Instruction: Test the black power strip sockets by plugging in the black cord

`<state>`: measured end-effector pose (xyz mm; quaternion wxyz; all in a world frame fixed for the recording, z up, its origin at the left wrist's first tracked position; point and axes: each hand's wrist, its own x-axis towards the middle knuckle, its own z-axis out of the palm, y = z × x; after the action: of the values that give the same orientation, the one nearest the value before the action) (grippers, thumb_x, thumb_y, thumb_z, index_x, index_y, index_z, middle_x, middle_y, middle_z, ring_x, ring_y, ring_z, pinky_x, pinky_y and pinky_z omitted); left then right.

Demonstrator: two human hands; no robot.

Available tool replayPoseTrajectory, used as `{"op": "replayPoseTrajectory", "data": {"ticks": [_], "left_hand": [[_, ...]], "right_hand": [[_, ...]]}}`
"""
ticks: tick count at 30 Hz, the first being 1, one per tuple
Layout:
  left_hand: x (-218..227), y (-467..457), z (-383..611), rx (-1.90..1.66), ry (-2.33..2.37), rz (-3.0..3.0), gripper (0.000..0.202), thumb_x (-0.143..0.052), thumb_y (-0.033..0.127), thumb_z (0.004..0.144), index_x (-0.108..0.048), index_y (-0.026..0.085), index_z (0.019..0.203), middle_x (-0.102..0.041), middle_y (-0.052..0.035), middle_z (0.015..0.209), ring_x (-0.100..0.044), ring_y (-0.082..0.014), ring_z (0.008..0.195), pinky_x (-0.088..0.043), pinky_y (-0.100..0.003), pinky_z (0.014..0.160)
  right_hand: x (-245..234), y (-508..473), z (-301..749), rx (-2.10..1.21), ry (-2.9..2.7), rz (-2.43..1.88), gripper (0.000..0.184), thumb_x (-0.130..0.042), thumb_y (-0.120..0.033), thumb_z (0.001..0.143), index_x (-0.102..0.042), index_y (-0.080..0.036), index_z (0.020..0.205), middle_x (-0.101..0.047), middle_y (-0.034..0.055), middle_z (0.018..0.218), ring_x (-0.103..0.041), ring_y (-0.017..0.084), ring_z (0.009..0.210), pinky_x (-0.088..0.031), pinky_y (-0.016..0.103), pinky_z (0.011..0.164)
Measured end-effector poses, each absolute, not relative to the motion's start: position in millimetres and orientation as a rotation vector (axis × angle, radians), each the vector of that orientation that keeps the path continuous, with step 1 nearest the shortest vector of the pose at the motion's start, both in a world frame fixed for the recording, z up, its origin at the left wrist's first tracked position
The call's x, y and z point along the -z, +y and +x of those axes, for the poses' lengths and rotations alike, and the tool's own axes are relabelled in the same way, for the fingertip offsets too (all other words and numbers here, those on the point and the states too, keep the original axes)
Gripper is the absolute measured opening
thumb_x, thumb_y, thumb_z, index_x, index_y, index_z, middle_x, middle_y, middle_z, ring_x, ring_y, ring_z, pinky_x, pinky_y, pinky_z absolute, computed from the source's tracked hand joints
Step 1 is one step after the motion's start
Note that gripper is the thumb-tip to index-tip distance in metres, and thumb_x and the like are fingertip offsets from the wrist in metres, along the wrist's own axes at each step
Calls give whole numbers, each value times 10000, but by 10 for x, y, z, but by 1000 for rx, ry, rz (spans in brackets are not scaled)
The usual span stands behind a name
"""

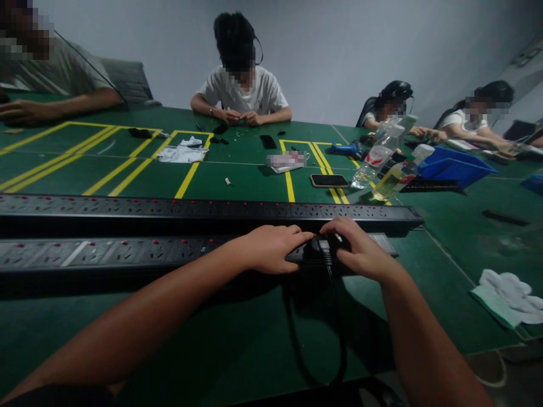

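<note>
Two long black power strips lie side by side across the green table: the near strip (106, 252) and the far strip (203, 209). My left hand (271, 247) rests on the near strip with its fingers curled and pressed down. My right hand (360, 249) is closed on a black plug (323, 246) that sits on the near strip between both hands. The plug's black cable (339, 328) runs down toward me off the table edge.
A phone (329, 180), two plastic bottles (377, 155), a blue bin (456, 165) and white gloves (509, 291) lie to the right. Several other people sit around the table working with small parts. Yellow tape lines (127, 164) cross the surface.
</note>
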<state>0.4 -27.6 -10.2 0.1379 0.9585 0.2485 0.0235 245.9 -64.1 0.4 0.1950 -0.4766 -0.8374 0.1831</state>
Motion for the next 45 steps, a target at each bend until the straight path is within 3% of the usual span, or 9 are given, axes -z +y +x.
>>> {"op": "replayPoseTrajectory", "data": {"ticks": [5,8,15,18,23,28,32,36,45], "left_hand": [[105,-273,6,-72,722,2772,702,-529,503,840,-300,231,1445,-525,-97,1315,-574,-256,1114,-448,-352,916],[95,-275,10,-56,721,2771,698,-525,501,847,-291,234,1448,-523,-98,1321,-575,-255,1111,-447,-352,909],[33,-324,24,-50,719,2805,747,-540,492,847,-226,242,1478,-393,-103,1463,-535,-263,1172,-423,-365,944],[27,-348,45,-142,670,2831,746,-543,448,856,-209,220,1483,-332,-93,1520,-458,-263,1267,-371,-380,1018],[47,-379,100,-208,650,2830,758,-523,391,879,-151,165,1499,-413,-127,1473,-422,-249,1305,-338,-382,1043],[93,-424,174,-199,676,2830,760,-492,383,891,-120,134,1505,-428,-160,1460,-383,-253,1341,-323,-392,1046],[156,-437,216,-200,682,2845,742,-453,380,901,-100,152,1512,-382,-125,1504,-327,-237,1384,-278,-390,1071],[188,-436,227,-183,693,2858,696,-416,401,912,-157,136,1501,-355,-122,1523,-312,-238,1394,-251,-394,1085],[174,-451,246,-177,721,2876,675,-373,404,928,-159,110,1497,-358,-128,1520,-317,-238,1390,-246,-397,1085]], "right_hand": [[75,-684,2441,-290,-2648,-1400,718,-655,-250,688,-449,-196,1374,-537,145,1288,-464,337,1178,-341,484,988],[166,-657,2391,-145,-2655,-1484,681,-710,-385,715,-498,-173,1326,-583,153,1230,-516,335,1107,-379,468,921],[58,-559,2571,-190,-2689,-1418,685,-754,-476,677,-563,-215,1281,-638,110,1183,-567,305,1064,-417,425,886],[27,-561,2692,-190,-2669,-1436,703,-761,-461,676,-549,-218,1301,-627,110,1229,-549,313,1123,-399,442,934],[90,-534,2769,-291,-2651,-1469,685,-761,-422,659,-559,-216,1280,-631,113,1207,-557,319,1107,-396,466,944],[10,-548,2838,-531,-2429,-1329,517,-589,-270,767,-529,-235,1279,-598,93,1242,-539,286,1135,-406,445,955],[-52,-597,2716,-493,-2179,-1386,231,-460,-323,892,-593,-219,1050,-655,61,967,-600,229,894,-447,354,781],[-18,-652,2463,-415,-2161,-1692,217,-444,-403,927,-557,-230,863,-609,1,683,-548,166,609,-318,265,538],[-55,-648,2362,-177,-2269,-1916,161,-446,-371,910,-507,-245,831,-621,12,672,-521,172,544,-195,286,516]]}}
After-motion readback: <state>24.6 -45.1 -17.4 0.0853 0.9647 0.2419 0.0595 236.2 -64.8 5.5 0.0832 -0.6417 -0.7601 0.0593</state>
